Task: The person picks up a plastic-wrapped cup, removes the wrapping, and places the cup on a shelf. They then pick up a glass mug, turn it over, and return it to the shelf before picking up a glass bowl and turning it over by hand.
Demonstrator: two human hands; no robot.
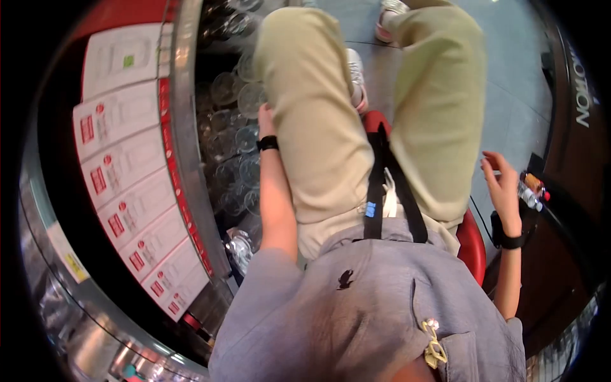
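Observation:
My left hand [265, 121] reaches down beside my left knee, at the edge of a shelf of clear glassware [250, 100]. The leg covers most of its fingers, so I cannot tell whether it holds a glass. A black band [268, 142] circles that wrist. On the other side, my right hand [504, 188] hangs in the air past my right thigh, fingers loosely bent and apart, holding nothing. Small bottles [530, 193] with red and white caps appear just beyond it. The right wrist also wears a black band [511, 242].
Red-and-white boxes [130, 167] line the left, behind a metal shelf edge [184, 95]. Under me is a red seat [471, 245]. Grey floor tiles [509, 83] extend ahead, with a dark, lettered panel [576, 159] at right. Something wrapped in clear plastic [239, 248] lies by my left elbow.

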